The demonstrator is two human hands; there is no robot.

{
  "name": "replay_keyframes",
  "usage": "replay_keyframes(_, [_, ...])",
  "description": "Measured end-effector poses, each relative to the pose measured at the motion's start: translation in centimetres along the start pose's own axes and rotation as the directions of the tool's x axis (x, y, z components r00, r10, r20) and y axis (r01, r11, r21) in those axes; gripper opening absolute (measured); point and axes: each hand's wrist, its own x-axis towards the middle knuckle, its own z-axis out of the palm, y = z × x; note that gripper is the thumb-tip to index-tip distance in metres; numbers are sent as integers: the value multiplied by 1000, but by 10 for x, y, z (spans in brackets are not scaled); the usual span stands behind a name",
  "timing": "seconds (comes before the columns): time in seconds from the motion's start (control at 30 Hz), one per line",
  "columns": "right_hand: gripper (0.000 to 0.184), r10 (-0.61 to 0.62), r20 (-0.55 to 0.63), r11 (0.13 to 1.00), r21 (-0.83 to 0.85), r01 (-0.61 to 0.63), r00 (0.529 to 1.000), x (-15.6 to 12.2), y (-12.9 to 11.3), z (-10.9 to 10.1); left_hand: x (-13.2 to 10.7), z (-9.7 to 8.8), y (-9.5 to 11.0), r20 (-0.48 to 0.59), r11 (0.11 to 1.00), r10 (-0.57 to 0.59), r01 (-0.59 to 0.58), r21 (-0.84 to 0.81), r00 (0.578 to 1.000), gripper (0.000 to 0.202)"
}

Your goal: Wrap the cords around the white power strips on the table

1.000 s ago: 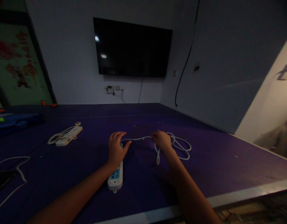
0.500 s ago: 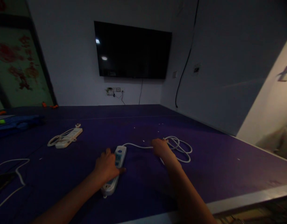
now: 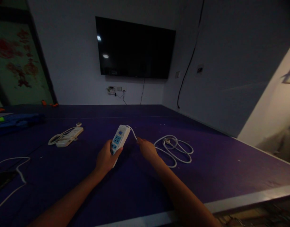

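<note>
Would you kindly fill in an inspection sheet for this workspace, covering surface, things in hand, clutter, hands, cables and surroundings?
Surface: purple tabletop, pale front edge, scattered white specks.
Things in hand: white power strip, held at an angle.
Clutter: second power strip and blue cloth-like item at left.
Hands: left hand grips the white power strip; right hand closed on its white cord.
Cables: white cord in loose loops at right; another white cable at far left.
Surroundings: wall-mounted television; black cable hanging to its right.

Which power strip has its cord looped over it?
The resting power strip, farther left; the held power strip, in the left hand, has its cord running to the right hand.
</note>
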Motion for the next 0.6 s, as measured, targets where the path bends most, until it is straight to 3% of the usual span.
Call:
replay_keyframes(0.1, [43, -63, -10, 998, 5, 63, 998, -3, -14, -1, -7, 8, 2, -48, 947, -6, -10, -322, 999, 50])
replay_keyframes(0.23, [48, -130, 27, 991, -40, 131, 991, -5, -33, 0, -12, 12, 1, -143, 906, -61, -6, -423, 988, 50])
replay_keyframes(0.33, [48, -168, 26, 983, -63, 170, 985, -7, -44, -2, -10, 11, -4, -188, 945, -53, -12, -327, 981, 52])
replay_keyframes(0.43, [44, -239, -1, 968, -78, 239, 971, -12, -50, -6, -5, 7, -10, -230, 992, 11, -39, -118, 973, 53])
replay_keyframes(0.6, [36, -328, -30, 942, -81, 325, 944, -17, -48, -12, 1, -1, -16, -245, 952, 255, -198, 234, 935, 52])
